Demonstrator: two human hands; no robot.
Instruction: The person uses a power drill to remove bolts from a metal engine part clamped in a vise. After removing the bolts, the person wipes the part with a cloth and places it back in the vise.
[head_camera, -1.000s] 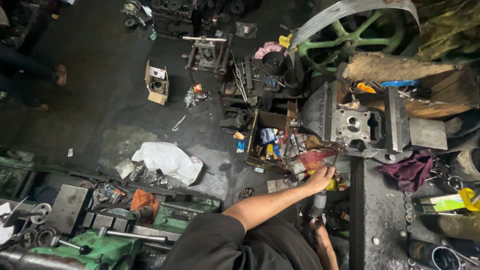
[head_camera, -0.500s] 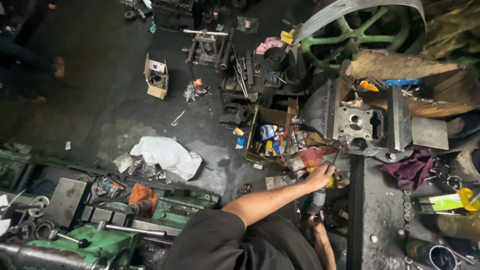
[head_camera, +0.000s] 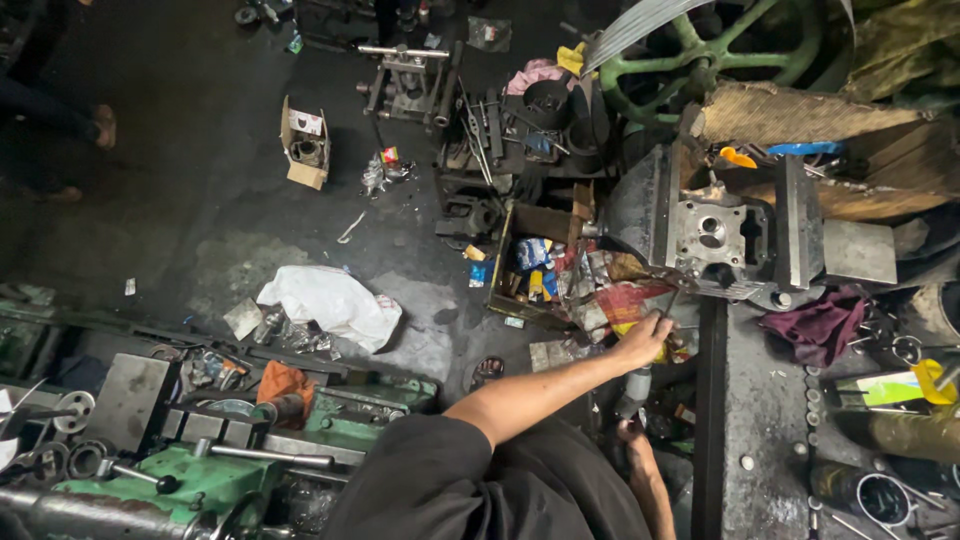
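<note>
Lathe (head_camera: 190, 470): green, lower left, untouched.
Left hand (head_camera: 640, 340): stretched forward, fingertips pinched on a thin dark rod (head_camera: 668, 303) below the vise (head_camera: 715, 235).
Grip advice: pinch firmly, draw straight, avoid surrounding clutter.
Right hand (head_camera: 632, 437): low by the bench (head_camera: 755, 420), fingers hidden, state unclear.

The one camera sits on my head and looks almost straight down, from well above the workshop floor (head_camera: 180, 210). It is far enough off to take in a wide stretch: floor across the upper left, the green lathe (head_camera: 190, 470) at the lower left corner, the green wheel (head_camera: 720, 50) at the top right, and the bench (head_camera: 760, 420) down the right edge. My shoulder and outstretched arm (head_camera: 530, 395) enter from the bottom edge, nearest the lens.
</note>
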